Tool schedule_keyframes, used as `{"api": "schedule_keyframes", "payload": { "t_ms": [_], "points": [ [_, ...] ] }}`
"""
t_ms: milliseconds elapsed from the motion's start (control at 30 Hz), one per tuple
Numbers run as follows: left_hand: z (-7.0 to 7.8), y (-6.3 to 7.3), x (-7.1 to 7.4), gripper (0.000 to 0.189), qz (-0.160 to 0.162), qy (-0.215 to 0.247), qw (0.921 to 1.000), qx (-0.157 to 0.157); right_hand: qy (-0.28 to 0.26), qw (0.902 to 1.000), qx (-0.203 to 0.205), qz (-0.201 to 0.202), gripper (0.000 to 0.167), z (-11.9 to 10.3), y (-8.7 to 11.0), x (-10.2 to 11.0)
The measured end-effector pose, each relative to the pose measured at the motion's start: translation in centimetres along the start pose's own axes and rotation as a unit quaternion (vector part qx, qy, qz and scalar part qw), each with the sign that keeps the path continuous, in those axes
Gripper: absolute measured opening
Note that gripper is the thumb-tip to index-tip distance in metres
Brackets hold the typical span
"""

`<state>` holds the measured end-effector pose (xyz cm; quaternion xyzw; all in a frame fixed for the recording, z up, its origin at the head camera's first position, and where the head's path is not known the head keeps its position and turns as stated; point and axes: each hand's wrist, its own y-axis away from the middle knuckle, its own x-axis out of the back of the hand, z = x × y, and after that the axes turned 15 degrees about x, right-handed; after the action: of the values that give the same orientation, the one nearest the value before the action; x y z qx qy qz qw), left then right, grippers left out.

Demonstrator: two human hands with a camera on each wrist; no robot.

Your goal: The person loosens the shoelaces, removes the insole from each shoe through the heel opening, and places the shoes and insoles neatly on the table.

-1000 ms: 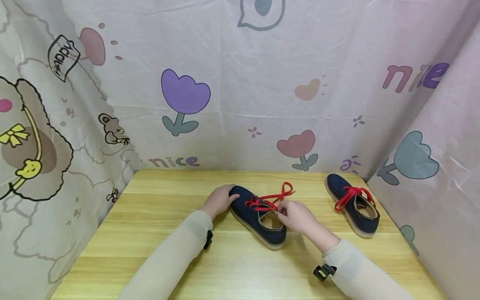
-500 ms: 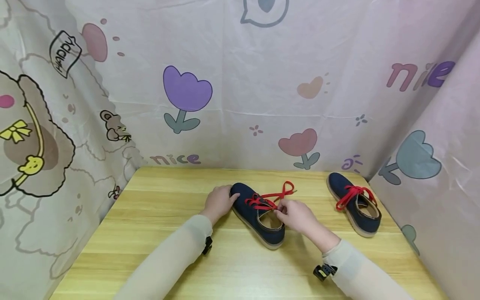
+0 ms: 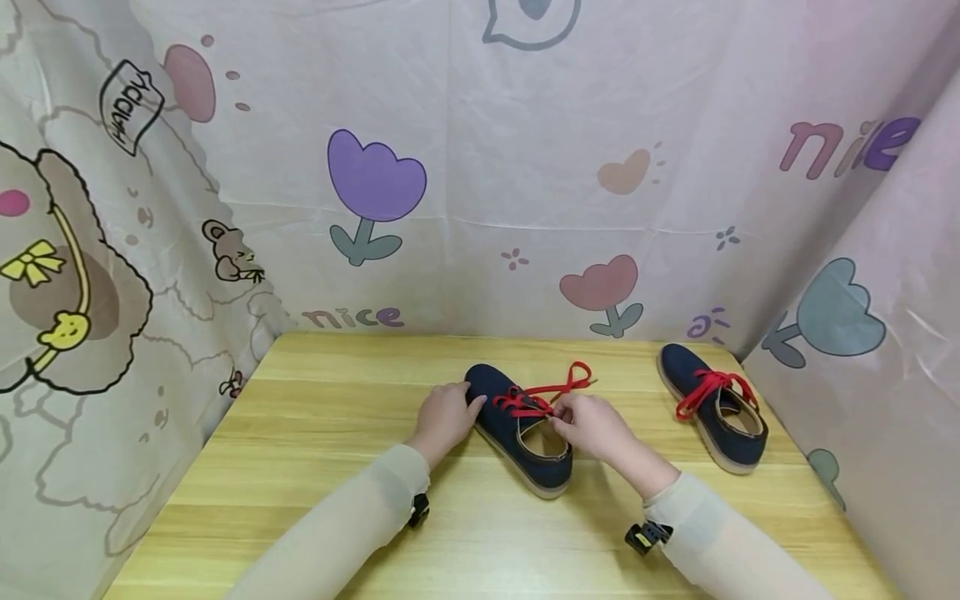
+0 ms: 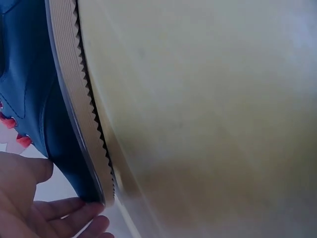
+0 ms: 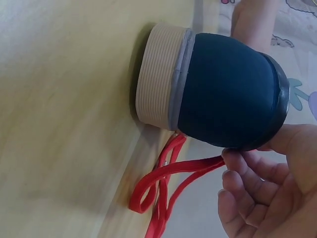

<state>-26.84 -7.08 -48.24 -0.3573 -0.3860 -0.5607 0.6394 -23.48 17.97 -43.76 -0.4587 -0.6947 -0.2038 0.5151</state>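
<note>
A navy blue shoe [image 3: 491, 425] with a pale sole lies on the table, its toe pointing away to the left. At the toe my left hand [image 3: 446, 417] grips the shoe, thumb on top and fingers against the front edge, as the left wrist view shows. Red shoelace [image 3: 568, 386] runs through the eyelets, and a loose loop trails on the far right side. My right hand [image 3: 592, 427] pinches the red lace beside the shoe's opening. In the right wrist view the lace [image 5: 190, 166] leads to the fingertips; the heel [image 5: 230, 91] partly hides the thumb.
A matching navy shoe [image 3: 712, 408] with its red lace tied in a bow [image 3: 716, 387] stands at the right of the wooden table [image 3: 337, 392]. Printed curtains [image 3: 465, 167] hang behind the table and along both sides.
My left hand has slid slightly nearer along the toe. The right hand keeps its place at the lace. The whole head view has shifted a little.
</note>
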Motion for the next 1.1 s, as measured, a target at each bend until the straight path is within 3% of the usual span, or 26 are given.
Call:
{"api": "schedule_keyframes", "payload": {
  "t_ms": [167,367,767,867,1100],
  "points": [
    [0.1,-0.5,-0.1,0.053,-0.014,0.013,0.9998,-0.003,0.000,1.0000,0.004,0.003,0.011,-0.4,0.0,-0.3],
    [0.4,-1.5,0.0,0.051,-0.055,0.036,0.9977,-0.015,-0.011,0.9999,-0.003,0.009,0.014,-0.8,0.2,-0.6],
    [1.2,-3.5,-0.9,0.047,-0.145,0.137,0.9798,-0.012,-0.019,0.9994,0.001,0.027,0.020,-1.7,0.6,-1.2],
    [1.4,-3.7,-1.0,0.047,-0.157,0.149,0.9762,-0.018,-0.023,0.9994,0.002,0.026,0.020,-1.9,0.7,-1.3],
    [2.1,-3.7,-1.1,0.046,-0.152,0.121,0.9806,-0.026,-0.026,0.9993,-0.001,0.026,0.023,-2.1,0.6,-1.4]
  ]
}}
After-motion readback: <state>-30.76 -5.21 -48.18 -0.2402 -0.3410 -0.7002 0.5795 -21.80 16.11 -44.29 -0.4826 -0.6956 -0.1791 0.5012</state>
